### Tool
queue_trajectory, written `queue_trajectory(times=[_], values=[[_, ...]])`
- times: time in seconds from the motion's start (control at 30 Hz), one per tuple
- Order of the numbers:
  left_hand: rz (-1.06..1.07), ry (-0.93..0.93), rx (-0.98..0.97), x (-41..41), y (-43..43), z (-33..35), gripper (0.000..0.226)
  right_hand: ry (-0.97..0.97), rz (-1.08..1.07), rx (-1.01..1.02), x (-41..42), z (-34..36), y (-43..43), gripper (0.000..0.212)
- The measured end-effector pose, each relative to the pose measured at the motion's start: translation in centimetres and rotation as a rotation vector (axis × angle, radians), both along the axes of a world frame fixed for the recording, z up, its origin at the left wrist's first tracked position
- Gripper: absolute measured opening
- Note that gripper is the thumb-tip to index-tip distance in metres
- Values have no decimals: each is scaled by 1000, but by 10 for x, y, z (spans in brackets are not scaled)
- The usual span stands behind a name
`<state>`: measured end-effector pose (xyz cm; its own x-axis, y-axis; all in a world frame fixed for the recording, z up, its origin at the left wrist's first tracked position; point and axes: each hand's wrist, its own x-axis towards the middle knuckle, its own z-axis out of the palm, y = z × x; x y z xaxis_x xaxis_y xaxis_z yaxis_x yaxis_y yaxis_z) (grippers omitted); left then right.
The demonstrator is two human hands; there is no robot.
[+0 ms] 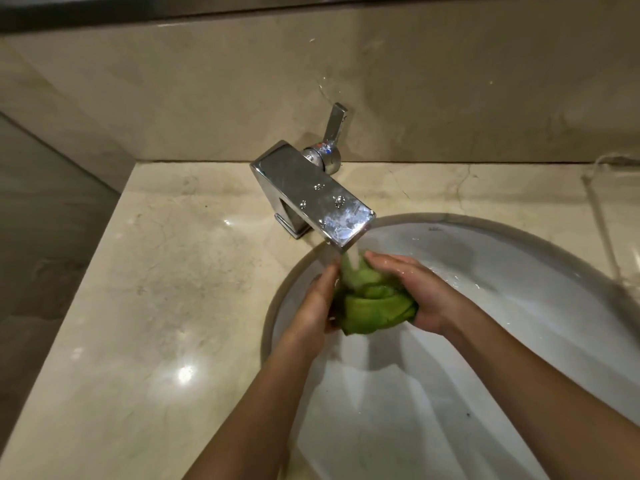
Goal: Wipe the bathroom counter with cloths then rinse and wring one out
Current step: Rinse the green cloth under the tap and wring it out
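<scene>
Rinse step under way — you clasp the green cloth point(375, 308) between left hand point(317, 306) and right hand point(420, 292), under the faucet point(311, 194) stream over the sink point(519, 341). Wringing is left, by my judgement.

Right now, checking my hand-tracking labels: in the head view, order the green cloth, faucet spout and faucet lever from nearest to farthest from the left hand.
1. Green cloth: held against the left hand, bunched between both hands over the sink.
2. Faucet spout: just above, pouring water onto the cloth.
3. Faucet lever: farthest, raised at the back by the wall.
</scene>
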<state>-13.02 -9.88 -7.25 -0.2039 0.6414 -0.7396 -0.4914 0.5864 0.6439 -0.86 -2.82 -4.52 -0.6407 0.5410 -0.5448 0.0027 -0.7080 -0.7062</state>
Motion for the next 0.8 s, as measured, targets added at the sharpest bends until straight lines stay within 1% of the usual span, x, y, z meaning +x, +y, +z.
queue_trajectory(times=[0.03,0.1,0.17,0.23,0.27,0.33,0.4,0.47,0.53,0.6,0.67,0.77,0.8], values=[[17,-95,39,0,1,0,49,-30,-7,28,1,-1,2,21],[110,-240,84,2,0,0,49,-187,-54,138,0,-4,1,22],[221,-333,94,5,1,-5,58,-334,-114,185,2,-11,-4,25],[326,-368,138,7,4,-11,67,-397,-89,136,7,-16,-14,28],[362,-344,170,8,5,-13,63,-409,-61,114,10,-17,-20,29],[383,-257,248,11,8,-14,40,-423,-97,136,15,-18,-26,25],[349,-158,265,12,9,-15,21,-384,-260,152,18,-19,-22,17],[305,-152,234,11,7,-17,15,-263,-404,76,20,-16,-14,10],[272,-163,211,11,3,-20,19,-154,-453,55,17,-13,-11,11],[284,-131,188,14,3,-25,20,-164,-414,178,11,-13,-18,12],[361,-123,126,17,11,-28,33,-240,-403,414,3,-13,-33,9],[418,-200,56,22,17,-27,44,-368,-340,809,-9,-18,-54,33],[461,-244,45,26,17,-25,47,-378,-283,901,-13,-19,-57,34]])
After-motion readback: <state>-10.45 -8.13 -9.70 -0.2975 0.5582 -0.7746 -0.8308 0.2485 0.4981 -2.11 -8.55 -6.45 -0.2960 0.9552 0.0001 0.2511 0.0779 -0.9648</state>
